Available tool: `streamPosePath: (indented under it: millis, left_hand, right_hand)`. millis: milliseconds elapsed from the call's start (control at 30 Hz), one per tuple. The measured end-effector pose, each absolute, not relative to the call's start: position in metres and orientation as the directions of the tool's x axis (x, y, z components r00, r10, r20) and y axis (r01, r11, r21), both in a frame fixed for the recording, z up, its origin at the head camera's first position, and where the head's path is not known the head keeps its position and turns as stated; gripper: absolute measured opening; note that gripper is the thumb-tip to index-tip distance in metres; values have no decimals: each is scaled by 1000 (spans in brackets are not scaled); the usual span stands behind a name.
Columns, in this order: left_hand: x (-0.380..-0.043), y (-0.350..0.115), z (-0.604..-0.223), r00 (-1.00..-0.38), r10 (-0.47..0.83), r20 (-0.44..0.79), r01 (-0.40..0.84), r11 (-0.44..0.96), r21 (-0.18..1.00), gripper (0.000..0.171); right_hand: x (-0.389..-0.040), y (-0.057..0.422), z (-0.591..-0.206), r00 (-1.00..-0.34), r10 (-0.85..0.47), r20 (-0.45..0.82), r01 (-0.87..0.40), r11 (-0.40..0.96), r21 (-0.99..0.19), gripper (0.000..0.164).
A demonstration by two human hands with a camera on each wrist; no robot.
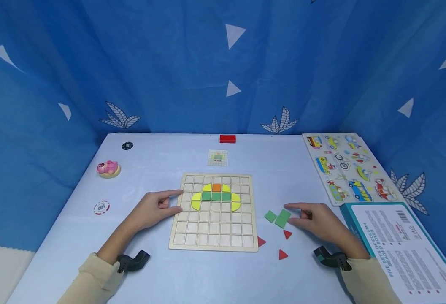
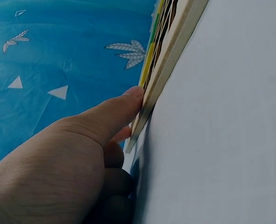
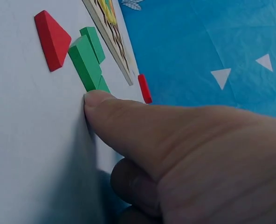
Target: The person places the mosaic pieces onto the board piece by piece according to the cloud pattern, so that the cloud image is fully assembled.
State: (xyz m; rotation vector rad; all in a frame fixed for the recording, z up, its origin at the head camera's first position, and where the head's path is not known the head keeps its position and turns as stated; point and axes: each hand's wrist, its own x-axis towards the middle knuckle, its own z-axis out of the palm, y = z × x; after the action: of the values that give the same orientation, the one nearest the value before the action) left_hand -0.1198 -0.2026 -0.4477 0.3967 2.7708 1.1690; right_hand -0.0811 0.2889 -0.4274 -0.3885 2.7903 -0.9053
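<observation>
A wooden grid board (image 1: 214, 240) lies mid-table. It holds an orange square (image 1: 217, 187), a row of green squares (image 1: 216, 196) and yellow rounded pieces (image 1: 195, 204). My left hand (image 1: 151, 210) rests its thumb and index finger, spread apart, against the board's left edge; its other fingers are curled. Right of the board, my right hand (image 1: 314, 219) has its thumb and index finger spread at the side of loose green squares (image 1: 281, 221). In the right wrist view its thumb tip (image 3: 98, 97) touches or nearly touches a green square (image 3: 85, 60).
Red triangles (image 1: 283, 254) lie near the green squares, one by the board's right edge. A small pattern card (image 1: 217, 157) and a red block (image 1: 228, 139) are behind the board. A picture puzzle (image 1: 323, 185) and a box (image 1: 397, 236) are right; a pink figurine (image 1: 109, 167) and chips (image 1: 101, 207) left.
</observation>
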Motion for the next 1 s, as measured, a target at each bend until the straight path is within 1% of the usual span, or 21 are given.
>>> streamPosePath:
  millis: [267, 500, 767, 1000]
  left_hand:
    - [-118, -204, -448, -962, 273, -6, 187, 676, 713, 55]
    - [-119, -203, -449, -961, 275, -1, 193, 674, 713, 55]
    - [-119, -202, -448, -960, 280, 3, 199, 673, 712, 55]
    - [-120, -203, -449, -960, 280, 9, 204, 679, 705, 55]
  right_hand:
    - [-79, 284, -425, -940, -321, -113, -200, 792, -577, 44]
    - [-78, 281, -425, -943, -326, -71, -237, 805, -544, 44]
    - [-77, 278, -426, -950, -309, -47, -243, 823, -513, 42]
    - [-76, 274, -429, -953, -303, 18, -277, 845, -458, 40]
